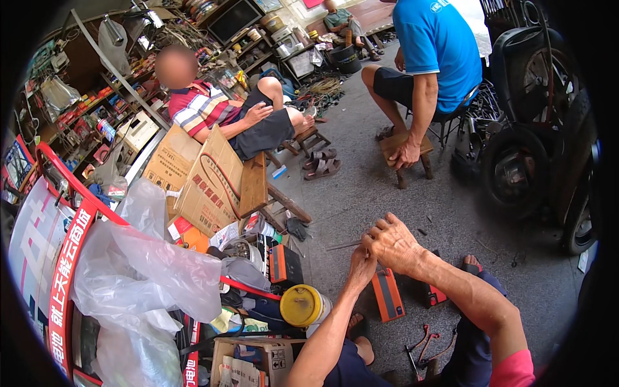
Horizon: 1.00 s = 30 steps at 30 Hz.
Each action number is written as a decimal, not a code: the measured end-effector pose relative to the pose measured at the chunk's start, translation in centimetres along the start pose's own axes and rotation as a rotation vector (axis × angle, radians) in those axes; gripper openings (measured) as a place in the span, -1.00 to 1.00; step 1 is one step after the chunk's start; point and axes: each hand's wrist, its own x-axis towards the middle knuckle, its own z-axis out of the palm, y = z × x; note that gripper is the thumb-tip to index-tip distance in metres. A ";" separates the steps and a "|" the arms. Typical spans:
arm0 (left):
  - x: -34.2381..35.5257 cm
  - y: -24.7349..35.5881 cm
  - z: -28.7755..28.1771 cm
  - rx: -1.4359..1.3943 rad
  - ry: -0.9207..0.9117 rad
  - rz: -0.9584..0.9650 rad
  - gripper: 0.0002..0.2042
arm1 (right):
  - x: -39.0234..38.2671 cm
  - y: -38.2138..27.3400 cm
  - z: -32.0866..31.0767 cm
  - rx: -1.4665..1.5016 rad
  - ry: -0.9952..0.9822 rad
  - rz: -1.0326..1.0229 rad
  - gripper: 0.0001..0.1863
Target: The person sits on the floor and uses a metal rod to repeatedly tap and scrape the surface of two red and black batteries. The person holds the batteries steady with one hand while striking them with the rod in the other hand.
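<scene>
My right hand (396,246) and my left hand (362,266) meet in front of me, fingers closed and pressed together. A thin dark rod (343,246) sticks out leftward from between them; its other end is hidden in my fingers, so its kind does not show. Below the hands, an orange-and-black battery (388,297) stands on the floor. A second red-and-black battery (437,295) is partly covered by my right forearm. By my legs lie red-handled tools (422,345), perhaps pliers, along with some cable.
At left are plastic bags (142,271), a cardboard box (209,187), a yellow-lidded bucket (301,306) and another battery (284,264). One person sits on a wooden bench (255,187); another, in blue, leans on a stool (407,155). Tyres (516,171) stand at right.
</scene>
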 end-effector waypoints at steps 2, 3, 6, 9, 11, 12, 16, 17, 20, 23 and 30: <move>0.0 -1.1 -0.4 0.042 -0.011 -0.088 -0.71 | 0.2 -0.6 -0.8 0.030 -0.045 0.124 -0.81; 0.0 -1.6 -0.6 0.047 -0.020 -0.113 -0.73 | 0.3 -0.9 -1.1 0.046 -0.067 0.185 -0.82; 0.1 -1.8 -0.4 0.048 -0.028 -0.131 -0.78 | 0.0 -1.1 0.1 0.014 0.096 0.235 -0.86; -0.3 -1.7 -0.2 0.022 0.016 -0.077 -0.81 | 0.8 -1.6 -1.9 0.173 -0.065 0.313 -0.86; -0.4 -1.6 -0.3 -0.022 0.033 -0.057 -0.80 | 0.8 -1.0 -1.5 0.258 0.003 0.327 -0.86; -0.4 -1.7 -0.5 0.012 0.016 -0.054 -0.79 | 0.7 -0.8 -1.3 0.301 0.038 0.333 -0.86; -0.6 -0.4 -0.9 0.058 -0.018 -0.054 -0.75 | 0.5 -1.2 -0.5 0.210 -0.014 0.179 -0.84; -0.6 0.6 -0.7 0.042 -0.020 -0.055 -0.74 | 0.3 -1.3 0.5 0.180 0.020 0.131 -0.82; -0.7 2.0 -1.0 0.094 -0.070 -0.119 -0.70 | 0.1 -1.6 1.0 0.176 -0.023 0.092 -0.73; -0.9 0.0 -1.0 0.258 -0.106 -0.131 -0.62 | 0.5 -1.9 0.9 0.265 -0.139 0.138 -0.71; -1.9 -3.3 -1.1 0.161 -0.110 -0.150 -0.55 | 1.9 -3.0 0.3 0.270 -0.262 0.173 -0.79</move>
